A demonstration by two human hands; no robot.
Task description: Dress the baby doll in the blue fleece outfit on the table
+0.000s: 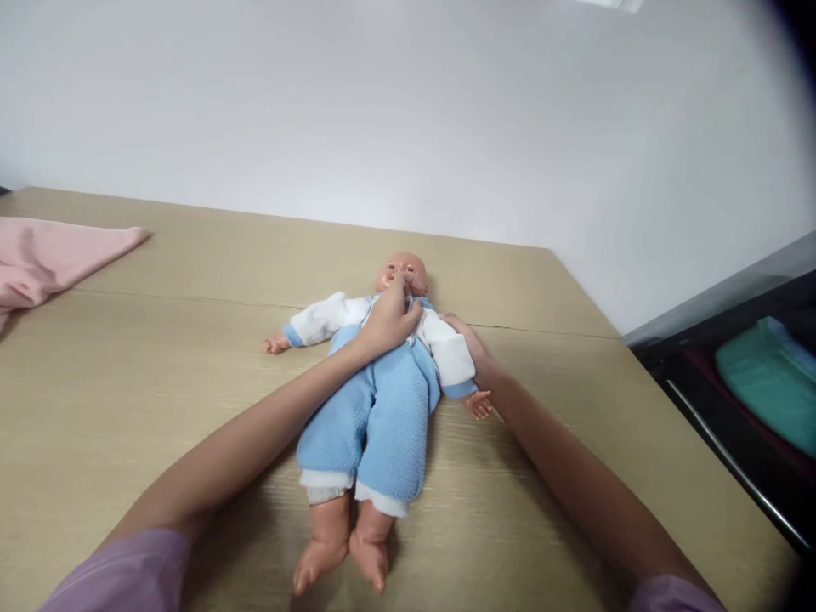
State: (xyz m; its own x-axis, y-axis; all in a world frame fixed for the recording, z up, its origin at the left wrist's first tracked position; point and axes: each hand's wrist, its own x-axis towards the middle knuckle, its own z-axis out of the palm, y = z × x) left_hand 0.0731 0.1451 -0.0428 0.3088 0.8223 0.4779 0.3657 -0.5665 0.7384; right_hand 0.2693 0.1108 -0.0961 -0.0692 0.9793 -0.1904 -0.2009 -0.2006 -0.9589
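A baby doll (399,425) lies on its back, head away from me, in a white long-sleeved top and fuzzy light-blue overalls with white cuffs. Its feet are bare and point toward me. My left hand (390,316) rests on its upper chest, thumb apart and a finger reaching up to the mouth and chin. This hand covers part of the collar and lower face. At the doll's side, behind its white sleeve, is my right hand (477,350), close against the upper arm; most of its fingers are hidden.
The doll lies on a light wooden table (210,365) with a seam across it. A pink cloth (60,259) is at the far left. Beyond the right edge, a green cloth (768,382) sits on a black chair (720,450). A white wall (382,110) stands behind.
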